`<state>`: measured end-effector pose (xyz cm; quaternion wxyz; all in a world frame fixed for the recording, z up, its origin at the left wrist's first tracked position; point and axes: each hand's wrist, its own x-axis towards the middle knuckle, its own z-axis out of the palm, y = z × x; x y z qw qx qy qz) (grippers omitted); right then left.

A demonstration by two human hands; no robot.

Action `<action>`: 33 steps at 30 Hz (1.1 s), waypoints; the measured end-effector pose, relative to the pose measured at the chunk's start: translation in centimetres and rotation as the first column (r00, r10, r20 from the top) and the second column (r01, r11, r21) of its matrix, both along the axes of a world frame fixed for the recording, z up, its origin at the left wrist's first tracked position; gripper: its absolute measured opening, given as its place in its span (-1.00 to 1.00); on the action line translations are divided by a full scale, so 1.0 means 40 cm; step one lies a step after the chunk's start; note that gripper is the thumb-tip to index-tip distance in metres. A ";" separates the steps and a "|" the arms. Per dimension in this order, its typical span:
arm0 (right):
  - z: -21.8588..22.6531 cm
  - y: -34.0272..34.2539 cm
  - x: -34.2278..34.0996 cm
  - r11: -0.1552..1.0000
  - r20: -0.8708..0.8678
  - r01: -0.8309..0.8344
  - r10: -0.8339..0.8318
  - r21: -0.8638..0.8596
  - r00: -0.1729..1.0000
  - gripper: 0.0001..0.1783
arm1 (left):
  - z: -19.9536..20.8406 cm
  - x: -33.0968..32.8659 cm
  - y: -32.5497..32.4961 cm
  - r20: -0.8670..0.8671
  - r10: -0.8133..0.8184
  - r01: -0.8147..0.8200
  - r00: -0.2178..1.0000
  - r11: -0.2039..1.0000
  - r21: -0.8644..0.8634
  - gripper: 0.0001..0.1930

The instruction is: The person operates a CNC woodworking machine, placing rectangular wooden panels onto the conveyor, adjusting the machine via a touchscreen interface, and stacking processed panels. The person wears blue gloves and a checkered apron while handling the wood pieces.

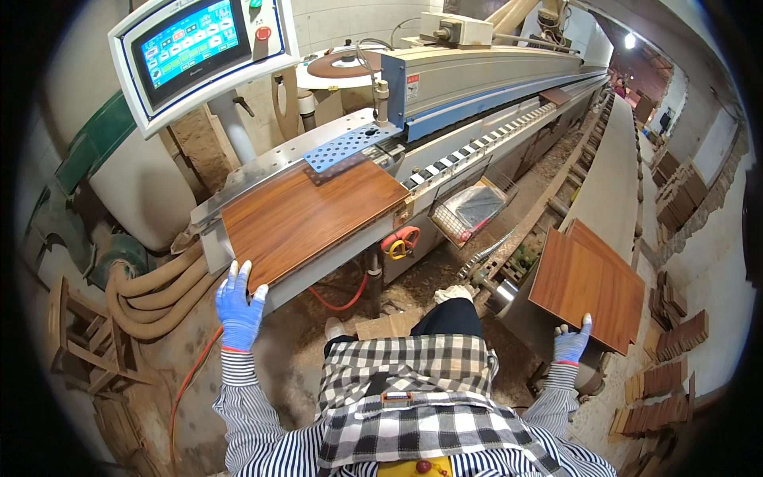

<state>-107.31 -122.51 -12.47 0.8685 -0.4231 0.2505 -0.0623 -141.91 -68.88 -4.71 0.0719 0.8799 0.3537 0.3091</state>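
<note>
A reddish-brown wood-grain panel (314, 215) lies flat on the machine's infeed table, its far corner under a blue perforated plate (342, 147). My left hand (240, 310), in a blue glove with pale fingertips, is open against the panel's near left corner, thumb and fingers spread. To my right, similar wood-grain boards (592, 278) lie overlapped on the roller conveyor side. My right hand (571, 343), gloved alike, is closed on the near edge of these boards, thumb uppermost; its lower fingers are partly hidden.
A control screen (191, 48) stands at upper left. The long machine (485, 83) with its chain track (477, 147) runs away to the right. A wire basket (473, 211), red-and-yellow tool (400, 242), hoses (151, 302) and stacked boards (679, 338) surround me.
</note>
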 end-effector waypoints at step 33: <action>-0.068 -0.197 0.064 0.953 0.105 0.252 -0.271 0.166 0.957 -0.34 | 0.013 0.162 -0.023 -0.039 -0.110 0.115 0.993 0.980 0.162 -0.48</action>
